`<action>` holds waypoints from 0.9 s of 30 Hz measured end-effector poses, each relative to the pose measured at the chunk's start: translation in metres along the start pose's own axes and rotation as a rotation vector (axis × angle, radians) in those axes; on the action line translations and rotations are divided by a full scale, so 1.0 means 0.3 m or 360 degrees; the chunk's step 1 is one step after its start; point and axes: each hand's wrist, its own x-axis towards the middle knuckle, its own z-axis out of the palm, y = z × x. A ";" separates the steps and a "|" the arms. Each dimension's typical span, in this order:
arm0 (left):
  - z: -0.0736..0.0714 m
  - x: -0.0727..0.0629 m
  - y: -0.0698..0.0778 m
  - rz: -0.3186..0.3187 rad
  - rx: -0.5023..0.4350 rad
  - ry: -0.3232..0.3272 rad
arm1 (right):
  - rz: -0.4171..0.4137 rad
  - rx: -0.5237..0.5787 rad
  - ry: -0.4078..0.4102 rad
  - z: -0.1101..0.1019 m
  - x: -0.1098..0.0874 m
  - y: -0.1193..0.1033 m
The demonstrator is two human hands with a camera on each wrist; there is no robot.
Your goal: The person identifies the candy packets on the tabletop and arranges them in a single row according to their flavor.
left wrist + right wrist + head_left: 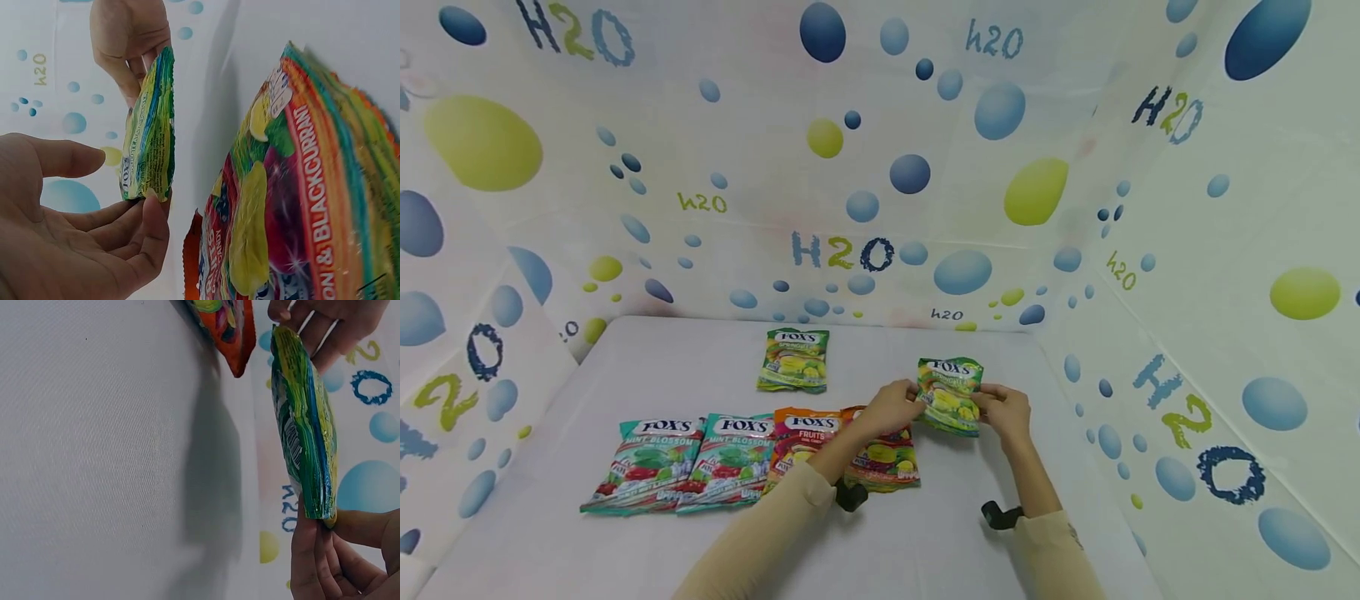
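Observation:
A green Fox's candy bag [950, 398] is held up off the table between both hands. My right hand [1006, 411] pinches its right edge between thumb and fingers, seen closely in the right wrist view [350, 550]. At its left edge, my left hand [891, 408] touches the bag with its fingers, while in the left wrist view the thumb [75, 158] stands apart from the bag. Below the left forearm lie an orange-red Fox's Fruits bag [801, 433] and a dark red Fox's bag [883, 462], partly hidden by that arm.
Two Mint Blossom candy bags [651, 467] [730, 462] lie at the left of the row. Another green Fox's bag [793, 360] lies farther back on the white table [685, 367]. Patterned sheets [760, 167] rise behind and at both sides.

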 end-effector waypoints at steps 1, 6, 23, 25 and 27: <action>0.002 -0.007 0.003 -0.0002 -0.0003 -0.0005 | -0.0008 -0.0017 -0.0006 -0.003 -0.003 -0.001; 0.009 -0.042 0.016 0.0016 -0.0015 -0.0011 | -0.0035 -0.0073 -0.0030 -0.015 -0.012 0.000; 0.032 -0.107 0.004 0.0040 -0.0047 -0.0066 | -0.0053 -0.0131 -0.0109 -0.038 -0.048 0.010; 0.034 -0.114 0.001 0.0049 -0.0049 -0.0075 | -0.0067 -0.0138 -0.0122 -0.040 -0.052 0.009; 0.038 -0.124 -0.001 0.0055 -0.0049 -0.0081 | -0.0065 -0.0153 -0.0134 -0.041 -0.056 0.009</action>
